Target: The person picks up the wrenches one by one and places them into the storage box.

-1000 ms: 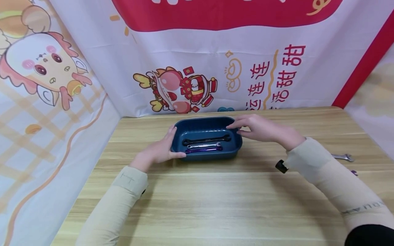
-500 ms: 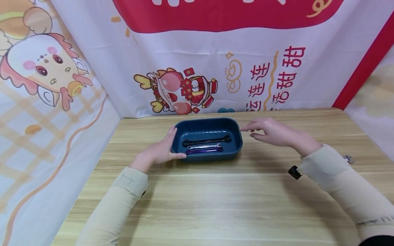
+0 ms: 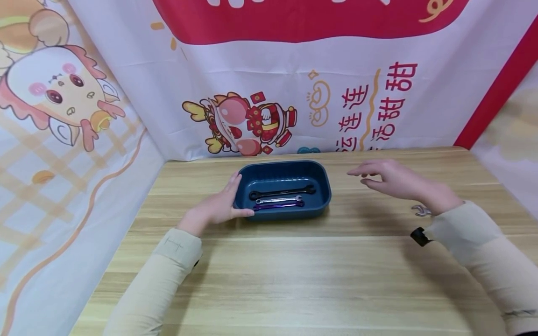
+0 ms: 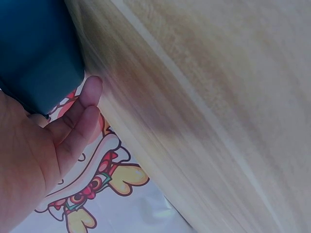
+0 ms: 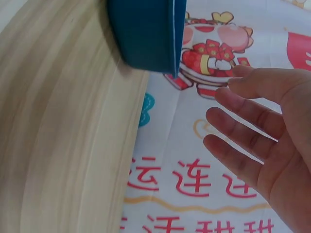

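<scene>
My left hand (image 3: 216, 205) rests against the left end of a dark blue plastic bin (image 3: 290, 215), thumb along its front and fingers at its side. In the left wrist view, the left fingers (image 4: 77, 126) lie fairly straight beside the bin wall. Inside the bin lie a black wrench (image 3: 282, 192), a silver wrench (image 3: 278, 199) and a purple wrench (image 3: 278, 205), roughly parallel. To the right of the bin, my right hand (image 3: 392, 178) hovers over the table, holding nothing, its fingers loosely bent. A silver wrench end (image 3: 420, 210) shows beside the right wrist, the rest hidden behind the arm.
The light wood table (image 3: 286, 275) backs onto a white printed cloth (image 3: 252, 60) with cartoon figures and red lettering. Another printed cloth (image 3: 63, 177) borders the left side. A black wrist strap piece (image 3: 419, 236) hangs below the right sleeve.
My right hand has moved off the bin's right rim and away to the right, fingers free. The left hand, the bin and the wrenches in it stay put.
</scene>
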Tool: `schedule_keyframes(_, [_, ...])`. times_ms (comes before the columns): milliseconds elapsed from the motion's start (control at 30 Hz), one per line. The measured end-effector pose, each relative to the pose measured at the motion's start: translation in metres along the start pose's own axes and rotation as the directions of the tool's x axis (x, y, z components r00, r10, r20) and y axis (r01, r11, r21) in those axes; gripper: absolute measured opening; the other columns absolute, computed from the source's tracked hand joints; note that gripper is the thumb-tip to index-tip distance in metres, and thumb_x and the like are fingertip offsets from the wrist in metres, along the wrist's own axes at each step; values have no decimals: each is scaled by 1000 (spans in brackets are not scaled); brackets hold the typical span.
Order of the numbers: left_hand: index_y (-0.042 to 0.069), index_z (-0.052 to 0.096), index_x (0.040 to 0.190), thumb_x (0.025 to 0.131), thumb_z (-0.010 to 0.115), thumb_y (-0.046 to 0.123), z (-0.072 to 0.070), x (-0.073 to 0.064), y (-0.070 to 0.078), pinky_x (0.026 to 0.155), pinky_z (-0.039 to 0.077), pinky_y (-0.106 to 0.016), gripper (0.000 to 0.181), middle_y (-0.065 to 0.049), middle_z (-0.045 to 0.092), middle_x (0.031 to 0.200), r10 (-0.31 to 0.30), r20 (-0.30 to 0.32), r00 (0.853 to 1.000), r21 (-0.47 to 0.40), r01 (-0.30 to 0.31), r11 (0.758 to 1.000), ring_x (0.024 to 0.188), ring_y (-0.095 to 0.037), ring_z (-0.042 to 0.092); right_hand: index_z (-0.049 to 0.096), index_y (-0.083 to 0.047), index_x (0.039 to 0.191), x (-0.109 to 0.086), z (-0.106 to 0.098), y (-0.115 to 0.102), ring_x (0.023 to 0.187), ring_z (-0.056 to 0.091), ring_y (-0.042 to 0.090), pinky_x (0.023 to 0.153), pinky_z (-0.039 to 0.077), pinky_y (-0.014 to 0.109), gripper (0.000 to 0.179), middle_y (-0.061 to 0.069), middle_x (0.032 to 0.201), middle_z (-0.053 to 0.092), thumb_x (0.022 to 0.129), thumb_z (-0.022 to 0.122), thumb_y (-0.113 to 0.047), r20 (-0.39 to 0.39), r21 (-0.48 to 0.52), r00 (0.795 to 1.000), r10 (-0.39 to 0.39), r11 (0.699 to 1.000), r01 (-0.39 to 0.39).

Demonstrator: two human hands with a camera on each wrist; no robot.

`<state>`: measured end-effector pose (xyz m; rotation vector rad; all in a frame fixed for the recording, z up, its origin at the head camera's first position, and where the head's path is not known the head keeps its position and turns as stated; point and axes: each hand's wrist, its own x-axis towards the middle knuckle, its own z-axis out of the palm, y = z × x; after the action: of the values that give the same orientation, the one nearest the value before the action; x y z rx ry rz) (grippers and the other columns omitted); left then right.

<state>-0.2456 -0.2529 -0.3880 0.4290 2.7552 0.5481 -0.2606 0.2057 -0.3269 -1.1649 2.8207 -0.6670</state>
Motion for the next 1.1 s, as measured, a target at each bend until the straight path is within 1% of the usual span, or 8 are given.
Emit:
schedule_keyframes(200, [15, -8, 165, 89, 66, 68, 0, 0, 1, 116, 33, -55, 118, -4, -12, 171, 1, -1, 1000, -4, -1, 1000, 152, -37, 24, 70, -5, 131, -15, -1, 13, 110, 68, 31, 92, 56, 54, 40, 11, 120, 72, 92, 73, 3, -25, -17, 999, -25, 1000, 24])
schedule_keyframes(333, [16, -8, 165, 89, 66, 69, 0, 0, 1, 117, 32, -55, 118, -3, -14, 171, -5, 3, 1000, 0, 5, 1000, 152, -37, 25, 71, -5, 130, -24, 0, 21, 103, 69, 27, 88, 57, 51, 40, 7, 115, 72, 91, 74, 4, -35, -22, 999, -20, 1000, 19])
schedule_keyframes(567, [16, -9, 165, 88, 66, 70, 2, 0, 0, 116, 33, -56, 120, -3, -14, 171, -13, 7, 1000, -5, 13, 1000, 152, -38, 25, 72, -8, 129, -40, 5, 33, 102, 68, 22, 87, 58, 49, 40, 2, 113, 73, 90, 74, 3, -40, -50, 999, 10, 999, -12])
schedule_keyframes(800, [17, -9, 165, 87, 65, 71, 3, -1, 1, 115, 34, -56, 120, -2, -14, 171, -9, 3, 1000, -3, 10, 1000, 152, -37, 25, 73, -6, 127, -55, 9, 48, 98, 69, 21, 79, 60, 44, 41, 3, 111, 73, 88, 75, 6, -64, -37, 998, 19, 999, -22])
schedule_keyframes(967, [17, -9, 165, 88, 67, 69, 1, -2, 2, 116, 33, -56, 120, -3, -14, 171, -15, 0, 1000, -15, 15, 1000, 152, -37, 24, 74, -9, 126, -66, 11, 58, 94, 68, 15, 75, 61, 35, 41, 1, 109, 73, 88, 75, 7, -78, -48, 996, 43, 998, -47])
schedule_keyframes(1100, [17, -9, 165, 89, 67, 68, 1, -2, 3, 117, 32, -56, 119, -3, -14, 171, -15, -1, 1000, -13, 15, 1000, 152, -37, 23, 75, -8, 124, -73, 13, 66, 91, 67, 14, 69, 58, 29, 40, 3, 109, 74, 87, 76, 7, -77, -57, 996, 46, 997, -50])
